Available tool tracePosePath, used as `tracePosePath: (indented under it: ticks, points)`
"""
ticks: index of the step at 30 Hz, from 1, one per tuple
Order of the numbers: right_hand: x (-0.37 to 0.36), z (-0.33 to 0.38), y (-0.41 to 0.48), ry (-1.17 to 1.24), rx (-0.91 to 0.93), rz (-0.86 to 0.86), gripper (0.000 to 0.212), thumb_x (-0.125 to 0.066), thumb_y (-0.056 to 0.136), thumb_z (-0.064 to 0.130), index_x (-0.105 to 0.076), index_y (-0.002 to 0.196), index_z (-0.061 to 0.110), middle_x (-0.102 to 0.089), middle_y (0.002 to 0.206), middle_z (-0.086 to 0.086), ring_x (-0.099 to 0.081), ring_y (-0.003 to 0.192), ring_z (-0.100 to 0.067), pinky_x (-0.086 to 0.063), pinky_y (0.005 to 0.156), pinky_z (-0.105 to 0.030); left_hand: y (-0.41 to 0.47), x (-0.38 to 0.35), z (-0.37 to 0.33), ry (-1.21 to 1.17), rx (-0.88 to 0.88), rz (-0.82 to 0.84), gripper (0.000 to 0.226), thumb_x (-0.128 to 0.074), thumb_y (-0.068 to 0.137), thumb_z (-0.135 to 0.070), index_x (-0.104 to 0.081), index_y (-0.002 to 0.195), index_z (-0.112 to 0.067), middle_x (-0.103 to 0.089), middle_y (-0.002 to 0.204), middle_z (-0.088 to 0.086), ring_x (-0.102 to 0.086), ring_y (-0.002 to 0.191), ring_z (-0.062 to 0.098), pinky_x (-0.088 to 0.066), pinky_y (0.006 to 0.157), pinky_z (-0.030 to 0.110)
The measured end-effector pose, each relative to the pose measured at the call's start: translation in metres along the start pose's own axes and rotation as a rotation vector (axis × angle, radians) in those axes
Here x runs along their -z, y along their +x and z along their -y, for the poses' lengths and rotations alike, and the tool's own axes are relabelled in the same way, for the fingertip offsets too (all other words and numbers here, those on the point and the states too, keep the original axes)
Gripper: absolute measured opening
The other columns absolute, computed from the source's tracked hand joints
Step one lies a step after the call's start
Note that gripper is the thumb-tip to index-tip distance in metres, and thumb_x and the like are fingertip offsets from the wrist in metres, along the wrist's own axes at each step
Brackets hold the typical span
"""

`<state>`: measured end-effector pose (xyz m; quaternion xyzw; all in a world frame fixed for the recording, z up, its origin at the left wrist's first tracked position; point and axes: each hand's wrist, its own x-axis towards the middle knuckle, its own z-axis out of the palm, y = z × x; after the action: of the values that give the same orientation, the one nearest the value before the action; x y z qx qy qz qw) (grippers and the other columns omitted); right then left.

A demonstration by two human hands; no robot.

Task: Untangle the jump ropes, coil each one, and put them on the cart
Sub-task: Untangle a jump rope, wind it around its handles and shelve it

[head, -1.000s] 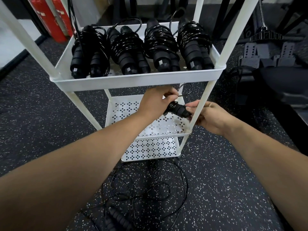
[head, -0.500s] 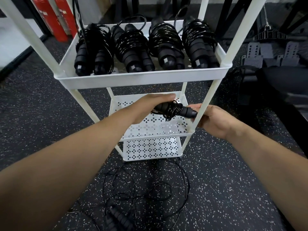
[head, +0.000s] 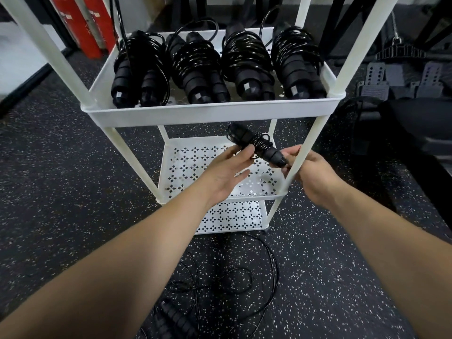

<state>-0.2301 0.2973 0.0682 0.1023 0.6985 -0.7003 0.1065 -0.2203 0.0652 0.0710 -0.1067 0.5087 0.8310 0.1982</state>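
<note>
A coiled black jump rope (head: 256, 146) hangs over the middle shelf (head: 195, 167) of the white cart (head: 208, 113). My right hand (head: 308, 172) grips its near handle end, partly behind the cart's front right post. My left hand (head: 227, 170) touches the coil from below with fingers mostly straight. Several coiled black ropes (head: 195, 72) lie side by side on the top shelf. A tangled black rope (head: 220, 285) with its handles (head: 173, 321) lies on the floor in front of the cart.
The cart's bottom shelf (head: 232, 216) is perforated like the middle one. Red cylinders (head: 83, 23) stand at the back left. Black gym equipment (head: 403, 77) fills the right side. The floor is dark speckled rubber.
The coiled rope tilted so its far end points up toward the top shelf. My left hand let go of it and opened underneath. The view moved closer to the cart.
</note>
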Motion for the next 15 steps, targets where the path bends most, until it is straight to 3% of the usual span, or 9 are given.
tracePosePath:
  ticks: [4,7,10,13,15]
  points:
    - [0.001,-0.001,-0.012,-0.16,0.051,-0.034,0.01,-0.071,0.103,0.028,-0.08,0.102,0.023,-0.079,0.098,0.002,-0.064,0.091,-0.018,-0.048,0.09,-0.036,-0.003,-0.003,0.003,-0.029,-0.012,-0.035,0.06,-0.087,0.081,-0.026,-0.065,0.134,-0.006,-0.078,0.125,0.011,-0.073,0.121,0.025,-0.048,0.118,0.039]
    - [0.002,-0.003,-0.036,-0.375,0.11,-0.15,0.012,-0.063,0.107,0.027,-0.074,0.111,0.027,-0.078,0.096,0.009,-0.064,0.068,0.001,-0.045,0.068,-0.027,-0.005,0.003,-0.007,0.066,-0.028,-0.121,0.048,-0.086,0.088,-0.027,-0.069,0.128,-0.006,-0.08,0.119,0.011,-0.075,0.118,0.026,-0.053,0.114,0.037]
    - [-0.001,-0.013,-0.066,-0.634,0.133,-0.258,0.007,-0.061,0.103,0.019,-0.066,0.105,0.023,-0.071,0.094,0.008,-0.065,0.072,-0.013,-0.043,0.058,-0.027,-0.006,0.021,-0.019,0.258,-0.038,-0.212,0.047,-0.087,0.088,-0.034,-0.072,0.126,-0.01,-0.081,0.115,0.009,-0.073,0.12,0.029,-0.056,0.107,0.035]
    - [-0.021,-0.02,-0.087,-0.848,0.055,-0.047,0.008,-0.064,0.101,0.017,-0.069,0.097,0.022,-0.073,0.086,0.006,-0.071,0.067,-0.014,-0.049,0.047,-0.021,-0.01,0.037,-0.027,0.404,-0.044,-0.307,0.063,-0.089,0.085,-0.041,-0.067,0.136,-0.011,-0.079,0.118,0.008,-0.073,0.112,0.028,-0.058,0.096,0.035]
    - [-0.043,-0.019,-0.093,-0.951,0.082,0.119,0.014,-0.065,0.099,0.018,-0.072,0.09,0.025,-0.075,0.081,0.009,-0.07,0.064,-0.007,-0.046,0.05,-0.015,-0.015,0.044,-0.032,0.454,-0.076,-0.384,0.067,-0.087,0.087,-0.041,-0.062,0.143,-0.014,-0.074,0.125,0.008,-0.07,0.108,0.023,-0.056,0.101,0.038]
